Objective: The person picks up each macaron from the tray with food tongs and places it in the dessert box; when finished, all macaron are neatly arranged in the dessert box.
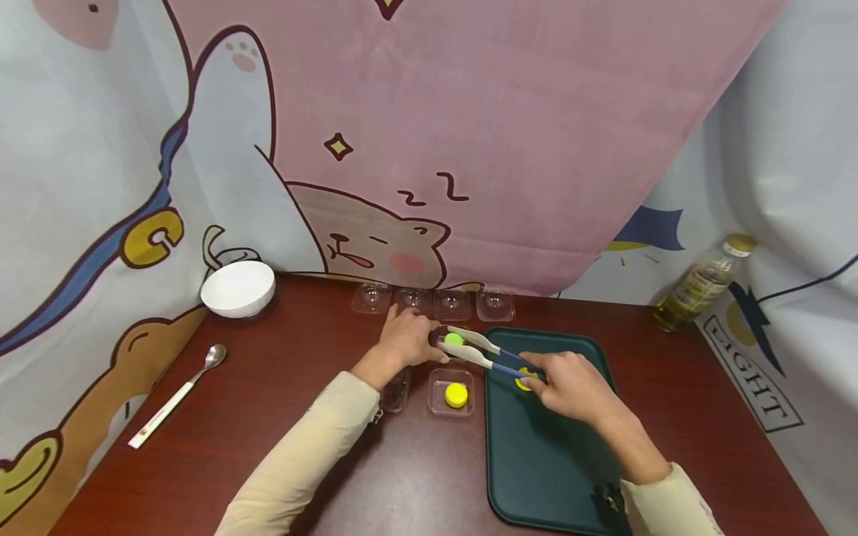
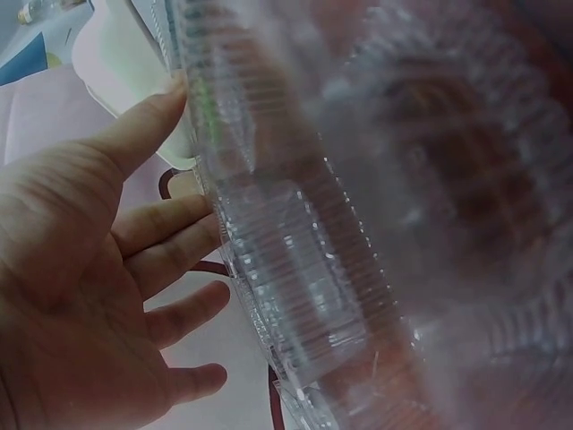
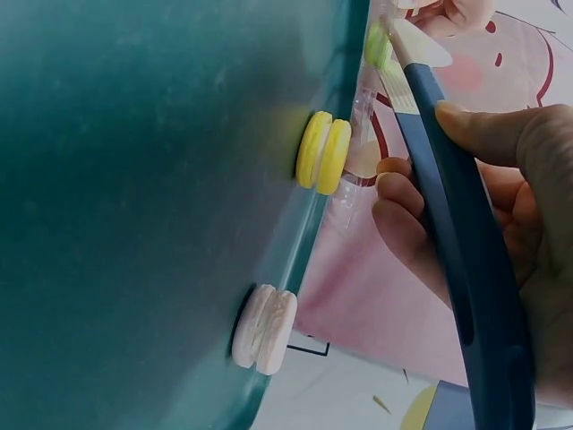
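My right hand (image 1: 570,383) grips tongs (image 1: 496,368) with navy handles and cream tips. The tips straddle a green macaron (image 1: 453,339) at a clear plastic container (image 2: 286,260). On the other side of that container, my left hand (image 1: 405,339) touches its edge with the thumb and fingertips, the fingers spread. In front, a second clear container (image 1: 437,406) holds a yellow macaron (image 1: 456,395). Another yellow macaron (image 3: 324,152) and a pale pink one (image 3: 264,330) stand on edge on the dark green tray (image 1: 529,461); the right hand hides the pink one from the head view.
Several clear domed plastic pieces (image 1: 452,304) line the table's back edge. Another clear container (image 1: 395,392) sits beside the left sleeve. A white bowl (image 1: 237,289) and a spoon (image 1: 177,398) lie at left. An oil bottle (image 1: 700,286) stands at the back right.
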Demonstrator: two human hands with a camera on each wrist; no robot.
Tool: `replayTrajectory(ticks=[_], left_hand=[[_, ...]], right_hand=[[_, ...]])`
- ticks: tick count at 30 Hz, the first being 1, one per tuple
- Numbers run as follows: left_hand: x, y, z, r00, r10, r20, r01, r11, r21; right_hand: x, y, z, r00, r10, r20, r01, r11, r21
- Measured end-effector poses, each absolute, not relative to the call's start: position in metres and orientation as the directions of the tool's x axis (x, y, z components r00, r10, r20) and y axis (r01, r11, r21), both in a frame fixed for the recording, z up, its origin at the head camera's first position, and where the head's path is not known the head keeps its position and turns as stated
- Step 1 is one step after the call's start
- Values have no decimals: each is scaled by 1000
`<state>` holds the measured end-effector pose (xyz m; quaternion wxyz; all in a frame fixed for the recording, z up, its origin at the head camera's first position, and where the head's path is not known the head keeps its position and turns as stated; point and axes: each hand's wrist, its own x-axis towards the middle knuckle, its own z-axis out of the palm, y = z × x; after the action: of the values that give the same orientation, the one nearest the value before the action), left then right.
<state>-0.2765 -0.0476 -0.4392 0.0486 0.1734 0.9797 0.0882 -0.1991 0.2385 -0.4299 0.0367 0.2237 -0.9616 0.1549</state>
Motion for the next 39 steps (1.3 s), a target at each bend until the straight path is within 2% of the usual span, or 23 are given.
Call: replayTrajectory(ticks=[15, 24, 31, 39], left_hand=[[-279, -46, -438, -935, 345, -78, 327, 927, 185], [-275, -46, -438, -937, 342, -79, 321, 927, 195], [-275, -47, -437, -940, 331, -81, 311, 931, 193], [-275, -47, -438, -938, 336, -85, 317, 931, 182]], right_hand=[[-199, 238, -427, -899, -414, 143, -438, 852, -286], [-199, 238, -431, -908, -409, 95, -418, 864, -280], [-199, 242, -434, -899, -416, 136, -438, 859, -264], [-190, 272, -433, -908, -366, 201, -410, 874, -260]])
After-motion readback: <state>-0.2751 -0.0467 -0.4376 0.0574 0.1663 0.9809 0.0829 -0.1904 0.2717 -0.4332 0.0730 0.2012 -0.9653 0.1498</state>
